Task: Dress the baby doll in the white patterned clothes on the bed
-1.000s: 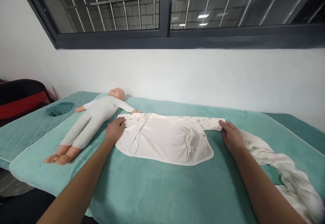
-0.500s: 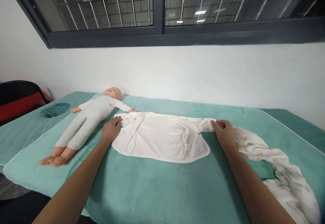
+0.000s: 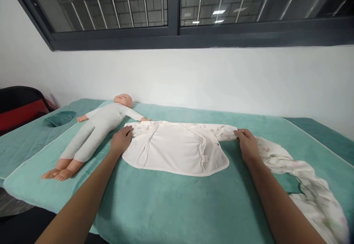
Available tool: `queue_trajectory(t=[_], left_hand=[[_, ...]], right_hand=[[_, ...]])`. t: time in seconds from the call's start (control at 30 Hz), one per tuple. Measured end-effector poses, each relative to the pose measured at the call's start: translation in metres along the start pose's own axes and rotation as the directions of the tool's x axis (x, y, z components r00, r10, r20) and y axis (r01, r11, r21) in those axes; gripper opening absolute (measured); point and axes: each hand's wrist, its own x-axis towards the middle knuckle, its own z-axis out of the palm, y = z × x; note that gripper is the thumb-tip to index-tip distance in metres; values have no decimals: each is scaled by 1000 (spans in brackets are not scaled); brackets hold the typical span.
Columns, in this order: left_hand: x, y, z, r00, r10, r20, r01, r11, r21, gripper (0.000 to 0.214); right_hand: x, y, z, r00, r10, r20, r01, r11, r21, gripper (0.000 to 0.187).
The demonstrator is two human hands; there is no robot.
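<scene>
A white baby shirt (image 3: 174,150) with small prints on its sleeves lies spread open, inside up, on the green padded bed cover. My left hand (image 3: 121,140) rests at the end of its left sleeve, fingers closed on the cuff. At the opposite cuff my right hand (image 3: 248,145) pinches the sleeve between thumb and fingers, holding it out straight. A baby doll (image 3: 103,124) in a white bodysuit lies on its back left of the shirt, one hand touching or nearly touching the sleeve.
A crumpled printed cloth garment (image 3: 301,170) lies to the right, partly behind my right forearm. The green bed cover (image 3: 171,203) runs up to a white wall (image 3: 221,78) below a barred window. A face hole (image 3: 59,119) and a black-and-red item (image 3: 23,109) are on the left.
My right hand has shifted slightly to the right, drawing the sleeve a little straighter. My left hand and the doll have stayed put.
</scene>
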Motion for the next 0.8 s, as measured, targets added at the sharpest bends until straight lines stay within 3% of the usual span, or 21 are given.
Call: queue_trajectory(t=[0.23, 0.53, 0.8], left_hand=[[0, 0, 0, 1000, 4, -7, -4, 1000, -10, 38], [0, 0, 0, 1000, -16, -8, 16, 1000, -22, 39], [-1, 0, 0, 999, -33, -7, 33, 999, -35, 38]], right_hand=[[8, 13, 8, 999, 28, -20, -30, 989, -145, 26], [12, 20, 6, 995, 0, -99, -5, 998, -58, 36], [9, 13, 3, 988, -62, -144, 23, 966, -259, 35]])
